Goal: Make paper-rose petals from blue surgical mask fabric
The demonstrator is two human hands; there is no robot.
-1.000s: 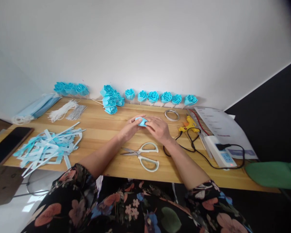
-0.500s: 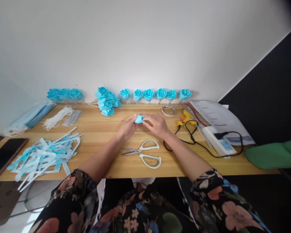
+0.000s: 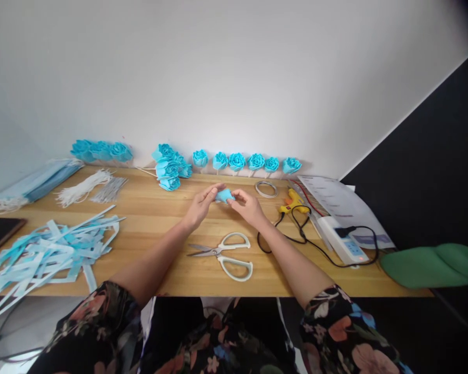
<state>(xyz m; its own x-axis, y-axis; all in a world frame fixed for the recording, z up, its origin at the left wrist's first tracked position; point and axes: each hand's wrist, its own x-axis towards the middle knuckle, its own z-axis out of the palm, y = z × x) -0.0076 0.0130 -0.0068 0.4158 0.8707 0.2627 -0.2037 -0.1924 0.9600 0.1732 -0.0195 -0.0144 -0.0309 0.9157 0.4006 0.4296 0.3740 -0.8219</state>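
Observation:
Over the middle of the wooden table, a small piece of light-blue fabric (image 3: 224,195) is held between both hands. My left hand (image 3: 202,205) has its left end between thumb and fingers. My right hand (image 3: 249,205) pinches its right edge with the fingertips. Just below the hands lie scissors (image 3: 223,253) with white handles, their blades parted and pointing left. Blue fabric flowers (image 3: 236,161) on pale stems lean in a row against the wall beyond, and several more (image 3: 167,169) are piled at centre left.
On the left are face masks (image 3: 42,179), white elastic cords (image 3: 81,188), silvery strips (image 3: 109,190), cut fabric strips (image 3: 58,254) and a phone (image 3: 0,234). To the right lie a wire coil (image 3: 265,189), a yellow glue gun (image 3: 294,201), a power strip (image 3: 343,243), paper (image 3: 339,200) and a green object (image 3: 421,265).
The blue piece has changed shape and shows a pointed edge at the right. My right fingers have shifted on it. The whole view has moved slightly.

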